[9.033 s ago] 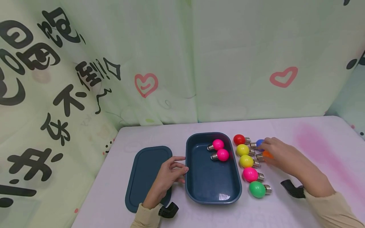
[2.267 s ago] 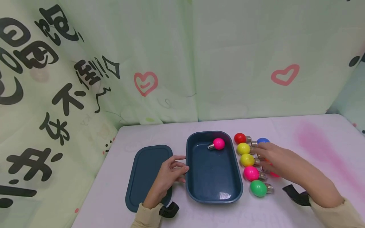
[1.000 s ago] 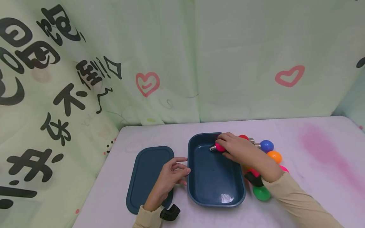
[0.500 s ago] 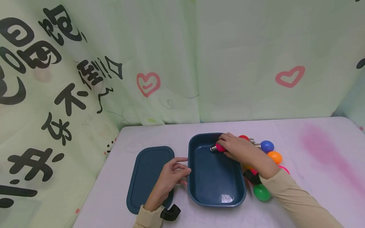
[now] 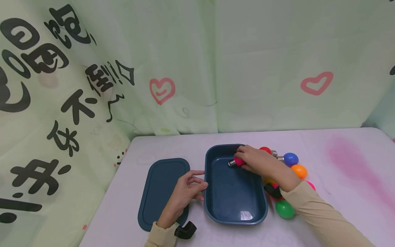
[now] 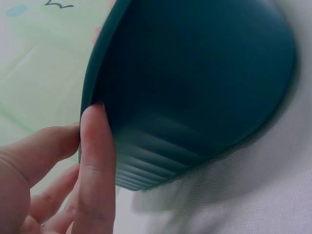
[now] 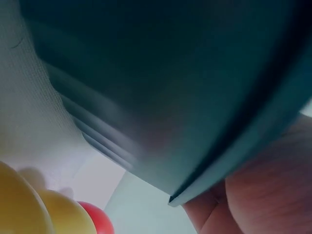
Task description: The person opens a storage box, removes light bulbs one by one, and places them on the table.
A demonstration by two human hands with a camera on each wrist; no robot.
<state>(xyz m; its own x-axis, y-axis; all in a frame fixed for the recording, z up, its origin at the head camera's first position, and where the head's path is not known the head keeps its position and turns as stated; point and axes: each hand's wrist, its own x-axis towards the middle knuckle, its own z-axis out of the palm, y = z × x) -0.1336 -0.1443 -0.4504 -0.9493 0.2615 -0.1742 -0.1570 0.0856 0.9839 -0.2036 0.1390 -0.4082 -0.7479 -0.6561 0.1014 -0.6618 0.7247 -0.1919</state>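
Note:
My right hand (image 5: 254, 159) reaches over the far right rim of a dark blue box (image 5: 236, 221) and grips a pink light bulb (image 5: 239, 161) inside it. The bulb's metal base points left; the fingers hide part of its globe. At the box's left side, the fingertips of my left hand (image 5: 188, 188) touch the rim and outer wall, as the left wrist view shows on the box wall (image 6: 195, 73). Right of the box stand bulbs in two rows: red (image 5: 265, 150), blue (image 5: 290, 159), orange (image 5: 299, 171) and green (image 5: 285, 209). My right arm partly covers yellow and pink ones.
A matching dark blue lid (image 5: 163, 185) lies flat left of the box, partly under the left hand. In the right wrist view, yellow bulbs (image 7: 66, 212) and a red one (image 7: 97, 218) stand close beside the box wall. A printed curtain (image 5: 185, 68) hangs behind the table.
Earlier two pink bulbs lay in the box; one now sits below the orange bulb on the right. The right hand has since moved left into the box to the other. The left hand stays put.

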